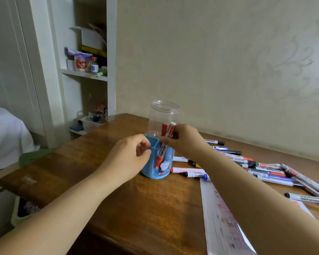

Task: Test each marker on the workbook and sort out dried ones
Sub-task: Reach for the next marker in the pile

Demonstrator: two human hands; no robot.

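A blue pen holder [165, 162] stands mid-table with a red marker [160, 157] leaning inside it. My left hand [129, 155] rests against the holder's left wall, fingers curled at its rim. My right hand [182, 138] is closed on a red-labelled marker [171, 130] above the holder's opening. Behind stands a clear plastic jar [163, 116] with a red marker [164, 128] in it. The workbook [221, 218] lies at the front right, partly under my right forearm. Several loose markers [265, 168] lie scattered to the right.
The wooden table [136, 199] ends at a left edge near a bed [6, 137] and a white shelf unit [88, 70] with bottles and boxes. A wallpapered wall runs close behind the table. A basket [24, 208] sits below the table's left corner.
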